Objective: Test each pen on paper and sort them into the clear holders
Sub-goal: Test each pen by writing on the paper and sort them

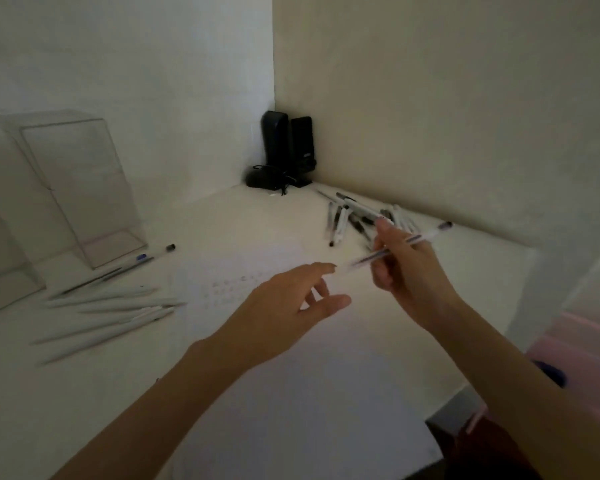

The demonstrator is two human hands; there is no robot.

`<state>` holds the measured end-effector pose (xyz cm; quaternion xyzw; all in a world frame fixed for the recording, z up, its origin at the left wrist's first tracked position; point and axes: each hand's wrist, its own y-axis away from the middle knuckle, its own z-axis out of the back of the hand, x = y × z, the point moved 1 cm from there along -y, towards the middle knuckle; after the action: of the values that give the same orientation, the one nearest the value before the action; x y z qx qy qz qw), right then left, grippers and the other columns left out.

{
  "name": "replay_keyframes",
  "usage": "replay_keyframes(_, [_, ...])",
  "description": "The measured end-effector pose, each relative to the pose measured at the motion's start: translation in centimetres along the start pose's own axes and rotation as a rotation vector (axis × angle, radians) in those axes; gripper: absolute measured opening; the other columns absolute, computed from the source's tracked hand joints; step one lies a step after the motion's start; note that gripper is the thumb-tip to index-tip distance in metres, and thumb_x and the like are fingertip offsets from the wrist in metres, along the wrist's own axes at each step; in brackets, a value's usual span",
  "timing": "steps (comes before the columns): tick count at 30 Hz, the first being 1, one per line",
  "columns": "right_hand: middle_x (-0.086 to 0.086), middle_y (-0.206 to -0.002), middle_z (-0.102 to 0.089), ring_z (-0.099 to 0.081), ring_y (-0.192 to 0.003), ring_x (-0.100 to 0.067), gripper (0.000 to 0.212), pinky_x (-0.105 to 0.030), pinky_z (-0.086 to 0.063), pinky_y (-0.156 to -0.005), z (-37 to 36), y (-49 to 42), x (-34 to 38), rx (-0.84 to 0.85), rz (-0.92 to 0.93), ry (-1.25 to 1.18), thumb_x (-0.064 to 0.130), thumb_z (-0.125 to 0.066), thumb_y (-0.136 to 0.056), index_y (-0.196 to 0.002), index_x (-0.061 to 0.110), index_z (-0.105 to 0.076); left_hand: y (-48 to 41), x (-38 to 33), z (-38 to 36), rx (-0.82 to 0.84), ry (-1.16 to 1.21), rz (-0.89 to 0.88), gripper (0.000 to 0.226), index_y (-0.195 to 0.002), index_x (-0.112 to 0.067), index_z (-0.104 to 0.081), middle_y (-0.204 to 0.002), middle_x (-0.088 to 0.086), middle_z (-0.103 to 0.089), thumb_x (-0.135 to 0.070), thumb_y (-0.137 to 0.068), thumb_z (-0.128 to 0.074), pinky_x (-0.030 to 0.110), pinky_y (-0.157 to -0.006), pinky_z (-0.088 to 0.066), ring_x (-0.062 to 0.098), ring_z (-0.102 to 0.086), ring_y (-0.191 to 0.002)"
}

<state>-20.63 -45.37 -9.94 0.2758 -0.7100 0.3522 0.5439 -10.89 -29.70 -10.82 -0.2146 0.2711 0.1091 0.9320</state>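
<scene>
Pen in mid-air, right of centre, is the thing to watch. The right hand pinches its clear barrel between thumb and fingers, with the dark end pointing to the upper right and the pale near end angled down-left toward the paper. The left hand, at centre frame, is spread and relaxed and holds nothing. Its forefinger tip is just beside the pen's near end (blur hides whether they touch).

The step appears to be readying this pen for a test stroke, possibly by freeing a cap. To do it well, the left fingers should close on the very end only and pull straight along the barrel. The right hand should pinch well back, leaving the tip free. Scribbling on a blank patch below the faint marks on the sheet would make a weak line readable.

A heap of pens, probably untested, lies at upper right by the wall. White pens lie fanned at left, outside the clear holders at upper left, which look empty. Sorting seems barely begun.
</scene>
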Motion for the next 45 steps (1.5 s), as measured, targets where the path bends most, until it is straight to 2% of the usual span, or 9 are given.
replay_keyframes(4, [0.003, -0.038, -0.039, -0.029, -0.032, -0.009, 0.035, -0.016, -0.022, -0.036, 9.4, 4.3, 1.1, -0.281, -0.058, 0.201, 0.037, -0.06, -0.082, -0.063, 0.01, -0.048, -1.2, -2.1, -4.1, 0.164, -0.082, -0.127, 0.04, -0.125, -0.026, -0.049, -0.115, -0.015, -0.046, -0.045, -0.09, -0.045, 0.024, -0.091, -0.04, 0.003, -0.046, -0.108])
replay_keyframes(8, [0.006, -0.033, -0.038, -0.031, -0.031, -0.01, 0.041, -0.019, -0.027, -0.038, 19.2, 11.5, -1.1, -0.542, -0.227, 0.552, 0.028, -0.063, -0.089, -0.056, 0.01, -0.045, -2.5, -5.2, -7.5, 0.26, -0.09, -0.226, 0.048, -0.124, -0.025, -0.053, -0.131, -0.008, -0.043, -0.052, -0.086, -0.041, 0.03, -0.105, -0.029, 0.01, -0.037, -0.123])
replay_keyframes(17, [-0.01, -0.057, -0.055, -0.052, -0.048, -0.02, 0.03, -0.026, -0.041, -0.044, 28.3, 20.0, -12.6, -0.642, -0.838, 0.785, 0.025, -0.066, -0.086, -0.07, 0.004, -0.053, -4.1, -8.7, -13.9, 0.416, -0.147, -0.289, 0.071, -0.137, -0.024, -0.04, -0.147, -0.005, -0.029, -0.059, -0.076, -0.03, 0.023, -0.105, -0.018, 0.01, -0.025, -0.133])
replay_keyframes(20, [-0.017, -0.07, -0.064, -0.059, -0.057, -0.027, 0.023, -0.034, -0.051, -0.054, 27.9, 18.5, -11.3, -0.64, -0.749, 0.862, 0.02, -0.058, -0.089, -0.08, -0.001, -0.06, -4.0, -8.3, -14.2, 0.436, -0.14, -0.291, 0.075, -0.136, -0.024, -0.04, -0.146, -0.006, -0.031, -0.065, -0.075, -0.026, 0.025, -0.106, -0.022, 0.009, -0.027, -0.132])
replay_keyframes(24, [-0.009, -0.081, -0.068, -0.058, -0.06, -0.019, 0.016, -0.031, -0.047, -0.054, 23.6, 14.5, -4.6, -0.773, -0.249, 0.795, 0.019, -0.049, -0.095, -0.094, 0.007, -0.06, -4.3, -7.3, -12.5, 0.4, -0.072, -0.24, 0.055, -0.137, -0.027, -0.037, -0.142, -0.011, -0.032, -0.053, -0.088, -0.037, 0.018, -0.103, -0.021, 0.002, -0.027, -0.128])
replay_keyframes(29, [-0.001, -0.071, -0.067, -0.053, -0.058, -0.02, 0.013, -0.031, -0.044, -0.056, 14.9, 7.5, 1.6, -0.493, 0.03, 0.716, 0.019, -0.05, -0.094, -0.091, 0.013, -0.061, -4.9, -4.8, -7.3, 0.265, -0.017, -0.137, 0.037, -0.126, -0.029, -0.048, -0.125, -0.016, -0.043, -0.04, -0.09, -0.046, 0.003, -0.083, -0.032, -0.007, -0.039, -0.111])
replay_keyframes(36, [-0.007, -0.109, -0.062, -0.057, -0.099, -0.025, 0.024, -0.032, -0.044, -0.077, 7.3, -2.9, -2.0, -0.094, -0.137, 1.214, 0.035, -0.052, -0.091, -0.1, 0.014, -0.058, -2.2, -0.1, -2.5, 0.118, -0.055, -0.082, 0.02, -0.109, -0.031, -0.057, -0.115, -0.014, -0.054, -0.028, -0.09, -0.051, 0.002, -0.073, -0.034, -0.011, -0.047, -0.105])
replay_keyframes(40, [-0.011, -0.126, -0.049, -0.051, -0.114, -0.029, 0.04, -0.034, -0.041, -0.081, 5.5, -4.4, -3.3, -0.062, -0.155, 1.455, 0.039, -0.052, -0.091, -0.12, 0.013, -0.048, 0.0, 2.1, -0.8, 0.087, -0.103, -0.049, 0.017, -0.106, -0.036, -0.057, -0.115, -0.022, -0.05, -0.035, -0.091, -0.049, 0.001, -0.075, -0.033, -0.013, -0.043, -0.107])
replay_keyframes(45, [-0.012, -0.124, -0.05, -0.052, -0.114, -0.029, 0.028, -0.032, -0.042, -0.08, 4.1, -4.5, -3.0, -0.033, -0.192, 1.625, 0.018, -0.044, -0.093, -0.119, 0.01, -0.052, 1.9, 4.4, 1.2, 0.034, -0.122, -0.042, 0.028, -0.099, -0.045, -0.054, -0.112, -0.026, -0.049, -0.057, -0.081, -0.036, 0.0, -0.083, -0.032, -0.015, -0.045, -0.105])
